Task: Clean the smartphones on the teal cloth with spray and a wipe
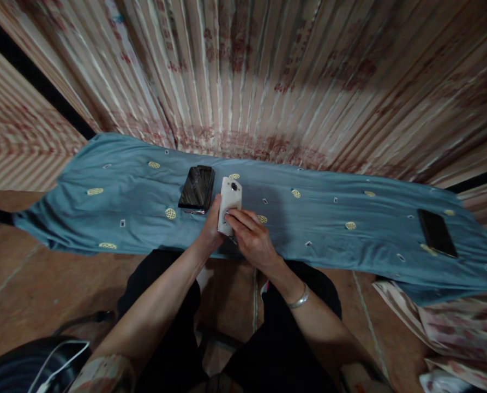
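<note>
A white phone, its camera side facing up, is held over the near edge of the cloth-covered bench. My left hand is closed around its left side, with the fingers hidden beneath it. The bent fingers of my right hand press together on the lower part of the phone's back; whether they pinch something small there I cannot make out. Just left of the white phone lies a stack of phones, the top one with its dark screen up.
A blue-green patterned cloth covers the long bench. Another dark phone lies at its right end. Behind hangs a pleated floral curtain. At the lower left a white cable rests on a dark round object.
</note>
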A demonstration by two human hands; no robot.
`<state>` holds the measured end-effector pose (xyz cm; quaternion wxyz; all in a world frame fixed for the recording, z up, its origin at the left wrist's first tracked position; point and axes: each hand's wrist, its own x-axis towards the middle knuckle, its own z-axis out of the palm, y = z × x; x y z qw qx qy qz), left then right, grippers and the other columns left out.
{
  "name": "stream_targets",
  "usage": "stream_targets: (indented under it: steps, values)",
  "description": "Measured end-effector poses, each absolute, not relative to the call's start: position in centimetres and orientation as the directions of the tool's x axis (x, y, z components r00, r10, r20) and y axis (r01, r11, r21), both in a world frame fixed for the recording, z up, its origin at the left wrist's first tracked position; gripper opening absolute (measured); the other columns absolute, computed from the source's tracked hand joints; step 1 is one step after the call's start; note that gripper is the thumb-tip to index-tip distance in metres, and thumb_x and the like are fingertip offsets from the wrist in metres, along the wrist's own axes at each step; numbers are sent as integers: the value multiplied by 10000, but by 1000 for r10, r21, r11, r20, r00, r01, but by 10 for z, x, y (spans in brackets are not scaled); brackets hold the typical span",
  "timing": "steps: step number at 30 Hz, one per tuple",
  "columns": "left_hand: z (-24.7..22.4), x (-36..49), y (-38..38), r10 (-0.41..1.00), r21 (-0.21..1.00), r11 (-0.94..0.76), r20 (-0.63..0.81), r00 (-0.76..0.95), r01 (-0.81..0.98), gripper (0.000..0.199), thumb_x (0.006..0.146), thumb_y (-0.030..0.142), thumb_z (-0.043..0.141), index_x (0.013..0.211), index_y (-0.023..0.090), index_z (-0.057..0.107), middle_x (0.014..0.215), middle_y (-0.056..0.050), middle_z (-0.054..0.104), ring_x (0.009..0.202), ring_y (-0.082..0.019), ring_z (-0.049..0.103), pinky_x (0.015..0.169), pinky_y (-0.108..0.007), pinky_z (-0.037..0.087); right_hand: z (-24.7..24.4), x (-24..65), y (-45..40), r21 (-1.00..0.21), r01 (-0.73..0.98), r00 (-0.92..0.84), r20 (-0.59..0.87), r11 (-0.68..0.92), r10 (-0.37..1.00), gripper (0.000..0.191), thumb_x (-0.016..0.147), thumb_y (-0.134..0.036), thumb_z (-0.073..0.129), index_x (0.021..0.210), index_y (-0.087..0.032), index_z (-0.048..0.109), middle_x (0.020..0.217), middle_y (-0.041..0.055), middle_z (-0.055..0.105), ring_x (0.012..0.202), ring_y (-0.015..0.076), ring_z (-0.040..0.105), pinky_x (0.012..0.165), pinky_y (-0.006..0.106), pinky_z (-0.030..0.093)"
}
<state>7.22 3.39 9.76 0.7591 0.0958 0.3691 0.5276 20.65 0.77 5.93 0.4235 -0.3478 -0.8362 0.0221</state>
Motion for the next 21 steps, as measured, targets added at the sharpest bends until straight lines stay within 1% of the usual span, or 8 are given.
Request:
stream_targets:
  steps: [2,5,8,10,12,14,18,21]
  values:
    - [100,74,34,874,538,405,-466,139,-740,437,1108,407,464,1186,83,747,830,-57,763,750,-153,716,631,-212,553,59,209,9,-345,577,-398,672,740,624,440,1072,-103,437,1405,-203,707,1352,133,748,1273,238,672,1121,438,591]
    - [101,76,33,875,532,393,-467,127,-750,380,1080,381,533,1163,81,750,855,-73,775,745,-157,712,627,-217,544,60,210,10,-351,580,-402,662,735,633,441,1073,-112,434,1404,-201,711,1357,140,747,1279,245,673,1111,442,599]
    - [100,76,32,884,523,380,-448,132,-763,344,1073,360,538,1135,96,750,794,-45,751,709,-148,692,618,-217,544,62,210,10,-355,587,-385,668,728,637,431,1078,-125,428,1381,-194,727,1341,141,756,1262,247,680,1107,438,603]
    - [100,77,30,886,522,387,-437,152,-760,323,1069,362,549,1049,108,748,737,-20,714,656,-130,663,597,-209,531,63,210,11,-371,601,-374,652,707,660,434,1080,-133,426,1386,-207,725,1339,135,758,1254,250,684,1116,448,598]
    - [100,77,29,884,526,403,-435,170,-749,330,1063,376,570,934,117,729,723,-14,695,613,-112,636,583,-203,513,64,210,11,-384,613,-368,635,691,679,442,1080,-136,424,1400,-219,717,1345,130,756,1256,253,683,1128,460,592]
    - [102,79,29,880,533,413,-443,173,-739,379,1081,387,535,878,120,711,726,-20,694,589,-103,618,573,-202,500,64,210,12,-375,621,-361,642,688,676,444,1081,-134,419,1397,-220,719,1342,124,759,1254,247,683,1130,452,590]
    - [105,81,29,860,529,437,-482,166,-728,486,1133,370,379,864,123,700,682,-18,675,556,-103,596,541,-206,474,64,212,13,-330,624,-347,695,709,629,409,1087,-142,426,1341,-185,744,1312,131,769,1216,239,693,1103,413,598]
    - [106,82,27,849,528,460,-498,178,-714,450,1119,378,435,879,117,712,699,-25,690,574,-115,617,551,-217,482,64,213,14,-320,626,-335,713,711,616,396,1089,-151,430,1326,-164,747,1308,141,769,1212,248,690,1103,421,596]
